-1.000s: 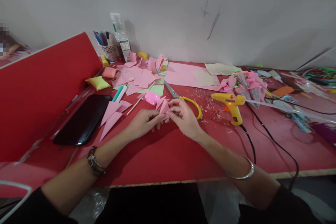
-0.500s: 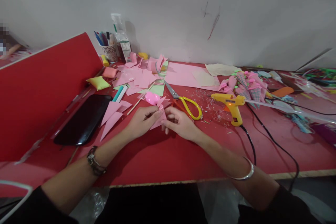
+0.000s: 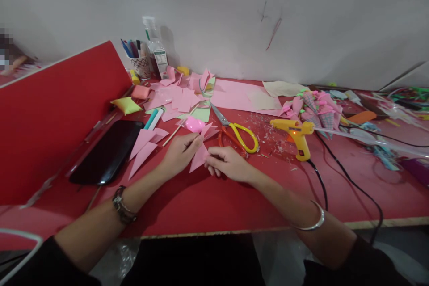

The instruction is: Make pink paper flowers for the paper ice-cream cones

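Here, paper piece: a pink folded paper piece [image 3: 199,157] is held low over the middle of the counter [image 3: 214,205], a little in from its near edge, so that both hands can work on it at once.
Left hand: the left hand [image 3: 179,152] is closed on the upper corner of the piece, pinched between thumb and fingers, apparently to steady it.
Right hand: the right hand [image 3: 228,163] is pinched on the opposite side of the piece, fingers curled in, knuckles resting near the counter.
Finished triangles: two pink paper triangles [image 3: 144,145] are laid aside toward the left, just beside a black phone [image 3: 107,152], clear of the working spot.
Scissors: yellow-handled scissors [image 3: 236,132] are left just beyond the hands, within easy reach.
Glue gun: a yellow glue gun [image 3: 295,134] is stood on the counter to the right, its lamp lit, the cord trailed off over the near edge.
Paper stock: pink paper squares [image 3: 177,98] are heaped toward the far edge by the wall.
Pens: a pen cup [image 3: 139,65] is kept at the far left corner.
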Tool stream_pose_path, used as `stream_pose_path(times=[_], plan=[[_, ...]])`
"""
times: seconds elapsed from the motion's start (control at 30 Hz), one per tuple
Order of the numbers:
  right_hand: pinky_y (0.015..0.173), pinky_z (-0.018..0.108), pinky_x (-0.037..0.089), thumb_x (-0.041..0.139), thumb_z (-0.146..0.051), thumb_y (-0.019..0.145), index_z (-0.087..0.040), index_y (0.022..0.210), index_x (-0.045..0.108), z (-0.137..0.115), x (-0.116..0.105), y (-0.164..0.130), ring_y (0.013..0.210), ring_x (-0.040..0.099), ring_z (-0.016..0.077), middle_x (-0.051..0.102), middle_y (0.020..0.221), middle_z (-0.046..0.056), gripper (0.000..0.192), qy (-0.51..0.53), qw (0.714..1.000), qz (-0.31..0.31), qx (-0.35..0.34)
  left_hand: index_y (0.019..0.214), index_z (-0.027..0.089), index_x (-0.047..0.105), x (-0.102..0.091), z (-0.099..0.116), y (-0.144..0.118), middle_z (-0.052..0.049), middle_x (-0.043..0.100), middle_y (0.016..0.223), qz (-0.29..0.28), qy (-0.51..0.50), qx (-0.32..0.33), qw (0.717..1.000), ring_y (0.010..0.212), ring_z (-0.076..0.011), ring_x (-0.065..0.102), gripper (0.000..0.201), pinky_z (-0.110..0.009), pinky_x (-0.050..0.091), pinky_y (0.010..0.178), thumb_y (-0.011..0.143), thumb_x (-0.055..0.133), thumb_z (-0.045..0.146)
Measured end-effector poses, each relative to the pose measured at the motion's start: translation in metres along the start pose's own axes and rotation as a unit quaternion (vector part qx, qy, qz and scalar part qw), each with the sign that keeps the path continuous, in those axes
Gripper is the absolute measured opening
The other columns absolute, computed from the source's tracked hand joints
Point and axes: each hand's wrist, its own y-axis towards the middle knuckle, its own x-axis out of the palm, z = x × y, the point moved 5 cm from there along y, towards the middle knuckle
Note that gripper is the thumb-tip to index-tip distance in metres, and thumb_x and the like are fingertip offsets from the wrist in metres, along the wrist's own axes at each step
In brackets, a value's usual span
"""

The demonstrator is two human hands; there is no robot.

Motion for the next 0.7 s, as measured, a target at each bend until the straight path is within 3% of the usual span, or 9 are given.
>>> stream_pose_path(times=[0.2, 0.4, 0.6, 0.7], plan=[[0.043, 0.015, 0.038, 0.042, -0.015, 0.078, -0.016, 0.064, 0.042, -0.003, -0.002, 0.001, 0.046, 0.050, 0.0035, 0.052, 0.058, -0.004, 0.014, 0.057, 0.997, 0.042, -0.011, 0.049, 0.019, 0.028, 0.000, -0.002, 0.002, 0.007, 0.026, 0.047, -0.004, -0.043, -0.004, 0.999, 0.043, -0.0065, 0.028, 0.031, -0.019, 0.024, 0.042, 0.076, 0.037, 0.031], [0.054, 0.019, 0.044, 0.048, -0.021, 0.076, -0.016, 0.080, 0.046, -0.002, -0.011, 0.003, 0.054, 0.054, 0.0047, 0.054, 0.069, -0.003, 0.007, 0.133, 0.985, 0.102, -0.031, 0.055, 0.017, 0.047, -0.002, -0.003, 0.003, 0.005, 0.048, 0.042, -0.005, -0.125, -0.034, 0.991, 0.043, -0.0080, 0.047, 0.029, -0.019, 0.038, 0.050, 0.079, 0.037, 0.029], [0.044, 0.017, 0.040, 0.041, -0.035, 0.080, -0.014, 0.067, 0.047, 0.003, -0.003, 0.003, 0.048, 0.053, 0.0051, 0.053, 0.062, -0.001, 0.025, 0.121, 0.992, 0.036, 0.004, 0.061, 0.016, 0.050, -0.001, -0.009, 0.004, 0.005, 0.053, 0.046, 0.005, -0.219, -0.058, 0.974, 0.042, -0.0087, 0.052, 0.019, -0.020, 0.043, 0.050, 0.075, 0.045, 0.028], [0.040, 0.016, 0.037, 0.038, -0.033, 0.082, -0.014, 0.063, 0.045, 0.004, -0.002, 0.002, 0.043, 0.050, 0.0040, 0.051, 0.057, -0.002, 0.027, 0.101, 0.994, 0.035, 0.012, 0.061, 0.017, 0.051, -0.002, -0.010, 0.005, 0.005, 0.052, 0.046, 0.011, -0.240, -0.053, 0.969, 0.042, -0.0078, 0.052, 0.018, -0.020, 0.044, 0.050, 0.074, 0.047, 0.029]])
